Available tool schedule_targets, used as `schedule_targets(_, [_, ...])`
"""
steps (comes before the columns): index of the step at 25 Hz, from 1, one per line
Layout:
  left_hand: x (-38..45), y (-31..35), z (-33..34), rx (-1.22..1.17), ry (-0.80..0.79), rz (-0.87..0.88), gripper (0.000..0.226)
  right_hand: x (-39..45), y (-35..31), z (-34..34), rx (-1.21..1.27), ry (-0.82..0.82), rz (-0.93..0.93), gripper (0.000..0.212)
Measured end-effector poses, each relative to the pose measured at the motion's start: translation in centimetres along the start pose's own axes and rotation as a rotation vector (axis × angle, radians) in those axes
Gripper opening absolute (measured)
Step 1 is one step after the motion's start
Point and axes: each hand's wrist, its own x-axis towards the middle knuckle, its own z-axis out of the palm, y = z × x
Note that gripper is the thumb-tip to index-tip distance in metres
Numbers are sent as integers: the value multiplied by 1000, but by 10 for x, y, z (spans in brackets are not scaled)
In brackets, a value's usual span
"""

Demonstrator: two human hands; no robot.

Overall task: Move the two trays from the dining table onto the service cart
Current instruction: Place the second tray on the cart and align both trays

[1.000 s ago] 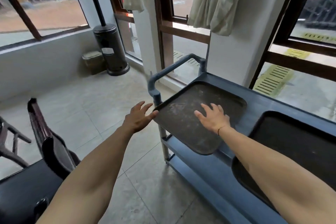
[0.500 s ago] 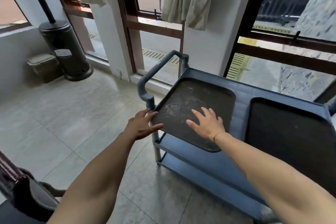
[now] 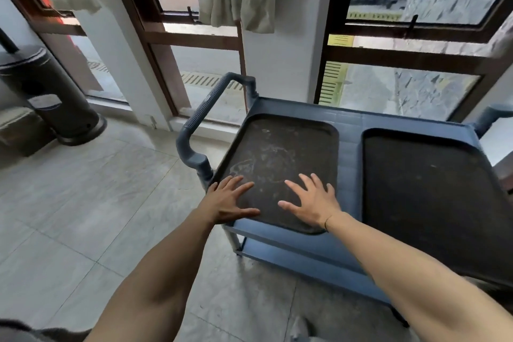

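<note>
- Both trays are sitting on the cart (image 3: 350, 130): left tray (image 3: 280, 164), right tray (image 3: 433, 197).
- Left hand (image 3: 226, 201) has shifted from the edge onto the left tray, fingers spread, gripping nothing.
- Right hand (image 3: 312, 203) is staying flat, open, empty.
- Judgement: the task is looking complete.

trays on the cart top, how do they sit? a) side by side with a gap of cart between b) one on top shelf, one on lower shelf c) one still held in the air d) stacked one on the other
a: the smudged tray and the cleaner tray lie flat on the cart, a blue strip showing between them.
</note>
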Motion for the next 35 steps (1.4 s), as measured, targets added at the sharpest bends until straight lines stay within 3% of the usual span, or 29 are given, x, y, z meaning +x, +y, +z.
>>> schedule_targets(12, [15, -28, 27, 75, -82, 196, 102, -1, -7, 36, 62, -83, 38, 111])
schedule_targets(23, [16, -51, 33, 148, -47, 331, 86, -17, -48, 61, 29, -131, 227, 97])
schedule_targets(31, [34, -56, 30, 208, -36, 394, 80, 1, -43, 61, -11, -107, 218, 86])
schedule_targets(35, [47, -56, 26, 276, -45, 454, 62, 18, -38, 56, -35, -106, 174, 81])
